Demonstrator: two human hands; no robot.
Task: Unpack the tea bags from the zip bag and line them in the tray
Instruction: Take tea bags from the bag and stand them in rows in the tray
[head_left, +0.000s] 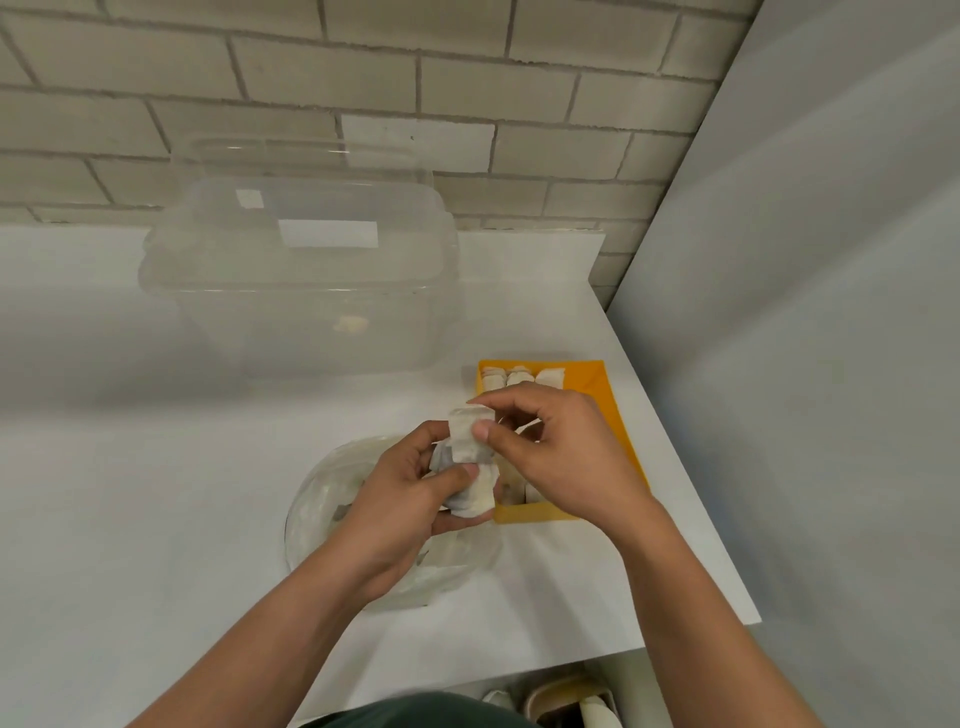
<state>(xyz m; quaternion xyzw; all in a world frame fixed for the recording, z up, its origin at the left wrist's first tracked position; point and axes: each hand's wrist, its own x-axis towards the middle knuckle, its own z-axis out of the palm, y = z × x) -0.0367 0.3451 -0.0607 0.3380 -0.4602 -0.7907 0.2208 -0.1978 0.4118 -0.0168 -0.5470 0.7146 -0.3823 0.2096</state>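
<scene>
Both hands are seen above the right half of a white tabletop, meeting just left of a yellow tray. A single tea bag is pinched at its upper end between thumb and fingers of the right hand, while a small bundle of tea bags is clutched in the left hand, thumb pressed over them. The pinched bag is held upright and touches the top of the bundle.

Beneath the left hand and forearm, a clear zip bag is spread flat on the tabletop, its contents too blurred to be told. The tray is set lengthwise near the right edge of the tabletop; three tea bags are lined side by side at its far end, and a few more are glimpsed at its near end, partly hidden by the right hand.

A large clear plastic container, with a clear lid propped behind it, is placed toward the far edge of the tabletop, against a pale brick wall. A grey panel is seen rising along the right edge.
</scene>
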